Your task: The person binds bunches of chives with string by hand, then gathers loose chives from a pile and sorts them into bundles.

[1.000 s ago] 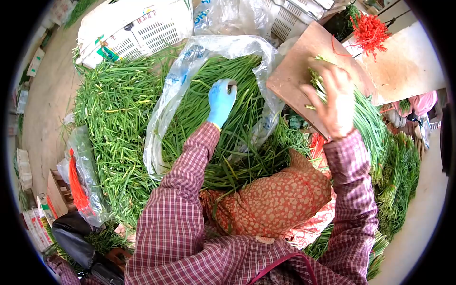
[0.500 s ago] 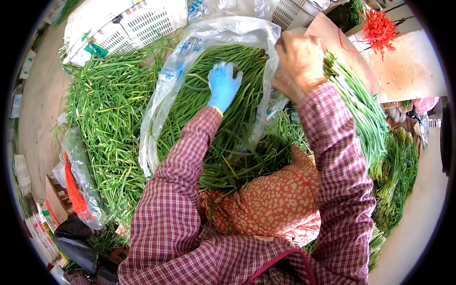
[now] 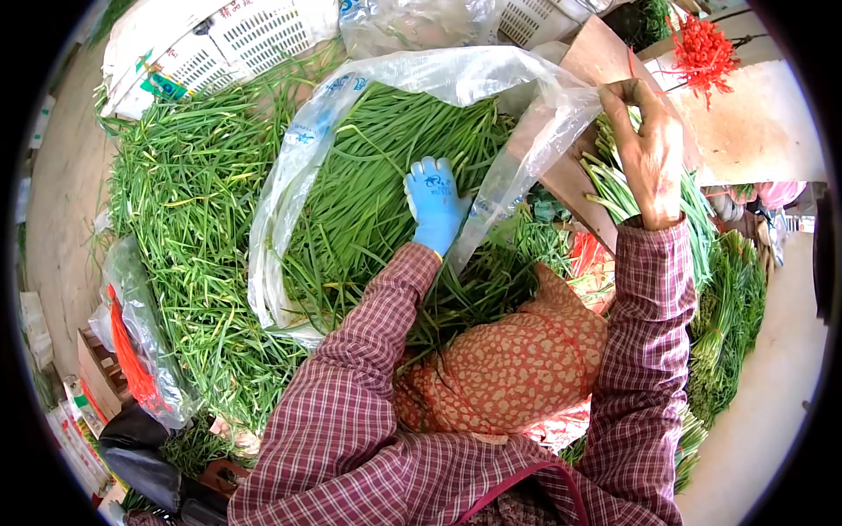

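A clear plastic bag (image 3: 294, 131) lies open around a mass of long green stalks (image 3: 368, 167). On those stalks rests my left hand (image 3: 436, 202), in a blue glove, its fingers spread and pressed against the leaves. My bare right hand (image 3: 647, 145) pinches the bag's right edge and holds it stretched out over the brown board (image 3: 596, 66). Below and beside that hand, a bundle of stalks with pale ends (image 3: 614, 180) lies on the board.
Loose greens (image 3: 193, 193) cover the ground at left. White crates (image 3: 263, 39) stand at the back. Red ties (image 3: 703, 54) hang at upper right, and more bundles (image 3: 728, 324) lie at right. Orange strands (image 3: 132, 359) on plastic lie at lower left. A patterned cloth (image 3: 517, 368) covers my knee.
My right hand has left the bundle, taken the bag's edge and pulled it rightward. My left hand has shifted right and slightly down over the stalks, its fingers flatter.
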`<state>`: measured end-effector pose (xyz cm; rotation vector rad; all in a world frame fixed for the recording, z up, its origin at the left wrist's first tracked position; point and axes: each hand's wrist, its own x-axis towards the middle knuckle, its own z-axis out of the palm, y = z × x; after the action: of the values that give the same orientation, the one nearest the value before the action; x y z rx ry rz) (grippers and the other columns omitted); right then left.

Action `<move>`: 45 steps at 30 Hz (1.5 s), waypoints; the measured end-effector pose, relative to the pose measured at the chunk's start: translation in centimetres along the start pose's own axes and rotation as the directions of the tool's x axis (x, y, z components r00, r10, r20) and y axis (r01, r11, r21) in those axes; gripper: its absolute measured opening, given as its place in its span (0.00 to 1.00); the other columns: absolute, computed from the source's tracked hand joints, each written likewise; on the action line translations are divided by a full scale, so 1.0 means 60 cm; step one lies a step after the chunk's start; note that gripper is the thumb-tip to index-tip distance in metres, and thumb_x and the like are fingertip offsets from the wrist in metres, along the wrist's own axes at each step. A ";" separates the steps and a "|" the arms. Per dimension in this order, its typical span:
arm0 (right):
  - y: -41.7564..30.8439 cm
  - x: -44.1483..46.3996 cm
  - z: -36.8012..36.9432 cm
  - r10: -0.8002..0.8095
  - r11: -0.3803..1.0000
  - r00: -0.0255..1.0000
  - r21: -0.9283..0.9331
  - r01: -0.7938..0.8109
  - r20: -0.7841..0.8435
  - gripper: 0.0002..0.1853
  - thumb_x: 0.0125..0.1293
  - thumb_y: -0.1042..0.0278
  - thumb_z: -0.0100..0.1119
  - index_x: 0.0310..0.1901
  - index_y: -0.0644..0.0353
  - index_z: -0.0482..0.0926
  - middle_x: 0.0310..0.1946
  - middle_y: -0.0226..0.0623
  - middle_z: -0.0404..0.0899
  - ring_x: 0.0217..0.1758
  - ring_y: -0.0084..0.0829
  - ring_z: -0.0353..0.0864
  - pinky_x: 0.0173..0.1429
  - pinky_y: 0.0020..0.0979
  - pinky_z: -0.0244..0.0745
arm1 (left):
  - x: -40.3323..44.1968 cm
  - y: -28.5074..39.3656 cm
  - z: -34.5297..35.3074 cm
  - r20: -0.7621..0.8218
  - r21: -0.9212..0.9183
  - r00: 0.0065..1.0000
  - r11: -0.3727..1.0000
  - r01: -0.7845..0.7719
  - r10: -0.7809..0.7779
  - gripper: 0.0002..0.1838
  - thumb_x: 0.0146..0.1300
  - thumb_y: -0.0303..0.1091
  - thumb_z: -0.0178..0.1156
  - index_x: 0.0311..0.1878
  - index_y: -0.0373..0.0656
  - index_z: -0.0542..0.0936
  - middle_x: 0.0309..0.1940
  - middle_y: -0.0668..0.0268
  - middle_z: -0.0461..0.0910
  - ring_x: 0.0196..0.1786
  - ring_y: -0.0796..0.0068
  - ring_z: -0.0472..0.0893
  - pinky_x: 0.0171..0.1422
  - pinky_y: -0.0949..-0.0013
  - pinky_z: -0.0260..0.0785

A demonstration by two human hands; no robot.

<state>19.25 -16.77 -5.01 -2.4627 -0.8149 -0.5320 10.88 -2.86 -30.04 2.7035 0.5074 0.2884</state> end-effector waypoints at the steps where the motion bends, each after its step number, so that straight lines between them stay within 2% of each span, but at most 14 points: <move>1: -0.008 -0.003 -0.007 0.090 0.996 0.995 0.012 -0.091 0.040 0.09 0.64 0.66 0.57 0.37 0.65 0.78 0.29 0.45 0.82 0.30 0.38 0.82 0.37 0.32 0.74 | 0.001 -0.002 -0.004 0.017 -0.014 1.000 1.000 -0.007 0.007 0.22 0.42 0.38 0.72 0.42 0.46 0.75 0.40 0.64 0.72 0.45 0.61 0.72 0.48 0.58 0.64; 4: -0.004 -0.007 -0.011 0.116 0.993 0.992 0.023 -0.117 0.039 0.09 0.64 0.67 0.57 0.36 0.65 0.79 0.28 0.44 0.82 0.31 0.36 0.82 0.38 0.31 0.74 | 0.000 -0.010 -0.010 0.021 -0.030 0.999 0.999 -0.028 0.029 0.19 0.44 0.38 0.70 0.39 0.45 0.75 0.40 0.62 0.71 0.47 0.64 0.70 0.52 0.61 0.62; 8: -0.008 -0.008 -0.019 0.109 0.994 0.994 -0.025 -0.108 0.027 0.09 0.64 0.67 0.57 0.36 0.66 0.79 0.29 0.43 0.82 0.31 0.33 0.82 0.38 0.30 0.74 | -0.003 -0.066 -0.035 -0.125 -0.390 0.992 0.921 -0.018 -0.033 0.11 0.47 0.29 0.66 0.33 0.46 0.75 0.31 0.66 0.72 0.38 0.70 0.71 0.46 0.63 0.64; 10: -0.001 -0.011 -0.018 0.117 0.993 0.993 0.001 -0.117 0.013 0.10 0.65 0.66 0.58 0.37 0.66 0.79 0.29 0.40 0.82 0.31 0.28 0.81 0.38 0.28 0.73 | -0.006 -0.104 -0.051 0.062 -0.872 0.982 0.470 0.140 -0.177 0.10 0.50 0.24 0.63 0.37 0.43 0.74 0.34 0.65 0.74 0.37 0.71 0.75 0.46 0.65 0.69; 12: 0.005 -0.013 -0.015 0.123 0.992 0.992 0.037 -0.123 0.013 0.11 0.66 0.66 0.58 0.37 0.67 0.79 0.29 0.39 0.82 0.31 0.25 0.79 0.39 0.27 0.73 | -0.010 -0.136 -0.055 0.170 -0.974 0.971 0.123 0.191 -0.165 0.10 0.56 0.20 0.57 0.42 0.39 0.72 0.38 0.64 0.76 0.38 0.73 0.78 0.46 0.70 0.73; 13: 0.007 -0.013 -0.014 0.132 0.990 0.991 0.044 -0.132 0.013 0.11 0.66 0.66 0.58 0.37 0.67 0.79 0.29 0.39 0.82 0.31 0.25 0.79 0.39 0.26 0.73 | -0.016 -0.143 -0.061 0.260 -0.963 0.958 -0.098 0.250 -0.116 0.10 0.61 0.20 0.54 0.44 0.39 0.70 0.39 0.64 0.76 0.42 0.75 0.79 0.48 0.73 0.73; 17: 0.011 -0.012 -0.011 0.137 0.989 0.991 0.048 -0.137 0.000 0.11 0.66 0.65 0.58 0.38 0.66 0.79 0.29 0.39 0.82 0.32 0.25 0.79 0.39 0.27 0.73 | -0.027 -0.161 -0.055 0.384 -0.923 0.914 -0.060 0.379 -0.128 0.13 0.65 0.30 0.51 0.52 0.37 0.70 0.39 0.60 0.79 0.38 0.72 0.80 0.46 0.65 0.77; 23: 0.004 -0.010 -0.010 0.153 0.986 0.988 0.058 -0.154 0.013 0.11 0.66 0.65 0.58 0.38 0.66 0.79 0.29 0.38 0.82 0.32 0.25 0.79 0.40 0.27 0.73 | -0.016 -0.189 -0.026 0.507 -0.773 0.843 -0.338 0.537 0.180 0.34 0.67 0.59 0.51 0.64 0.40 0.65 0.40 0.61 0.79 0.33 0.75 0.77 0.39 0.67 0.74; 32: 0.008 -0.008 -0.001 0.158 0.979 0.987 0.131 -0.158 0.010 0.10 0.65 0.65 0.58 0.37 0.66 0.79 0.27 0.38 0.81 0.30 0.25 0.78 0.38 0.27 0.72 | -0.014 -0.186 -0.052 0.463 -0.805 0.863 -0.312 0.504 0.201 0.27 0.65 0.32 0.46 0.67 0.36 0.63 0.50 0.55 0.77 0.47 0.63 0.80 0.54 0.60 0.74; 34: 0.007 -0.007 -0.002 0.159 0.977 0.987 0.141 -0.158 0.004 0.10 0.65 0.65 0.58 0.36 0.66 0.79 0.27 0.38 0.81 0.30 0.25 0.78 0.37 0.27 0.72 | -0.014 -0.181 -0.057 0.454 -0.760 0.874 -0.436 0.481 0.173 0.29 0.65 0.34 0.45 0.69 0.36 0.60 0.54 0.52 0.74 0.50 0.60 0.79 0.57 0.57 0.72; 35: 0.007 -0.007 -0.002 0.148 0.980 0.989 0.131 -0.148 0.010 0.10 0.65 0.66 0.58 0.36 0.65 0.79 0.27 0.37 0.81 0.29 0.25 0.78 0.37 0.27 0.72 | -0.009 -0.187 -0.048 0.441 -0.778 0.877 -0.408 0.478 0.188 0.36 0.67 0.49 0.47 0.71 0.36 0.56 0.56 0.54 0.74 0.53 0.59 0.77 0.61 0.51 0.68; 38: 0.005 -0.006 -0.001 0.151 0.979 0.988 0.137 -0.152 0.020 0.10 0.64 0.66 0.58 0.37 0.65 0.79 0.27 0.37 0.81 0.29 0.25 0.78 0.36 0.27 0.71 | -0.011 -0.189 -0.053 0.496 -0.705 0.852 -0.495 0.508 0.169 0.42 0.67 0.61 0.44 0.72 0.37 0.53 0.57 0.53 0.72 0.54 0.58 0.75 0.62 0.51 0.67; 42: 0.007 -0.006 0.001 0.174 0.969 0.984 0.175 -0.175 0.021 0.10 0.65 0.66 0.58 0.39 0.65 0.79 0.26 0.38 0.80 0.26 0.24 0.77 0.33 0.27 0.71 | -0.007 -0.180 -0.068 0.456 -0.853 0.875 -0.201 0.481 0.161 0.54 0.59 0.76 0.41 0.73 0.37 0.52 0.54 0.55 0.73 0.48 0.68 0.74 0.57 0.59 0.70; 45: 0.005 -0.005 0.002 0.122 0.984 0.992 0.134 -0.120 -0.009 0.10 0.65 0.65 0.57 0.38 0.65 0.79 0.26 0.37 0.81 0.25 0.24 0.77 0.33 0.27 0.72 | 0.001 -0.156 -0.092 0.543 -0.839 0.836 0.032 0.542 0.075 0.53 0.53 0.66 0.62 0.72 0.40 0.55 0.49 0.60 0.75 0.41 0.75 0.74 0.46 0.68 0.72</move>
<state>19.22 -17.03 -5.35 -2.3630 -0.6659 -0.4396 6.58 7.01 -28.70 1.1028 0.3720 -0.1288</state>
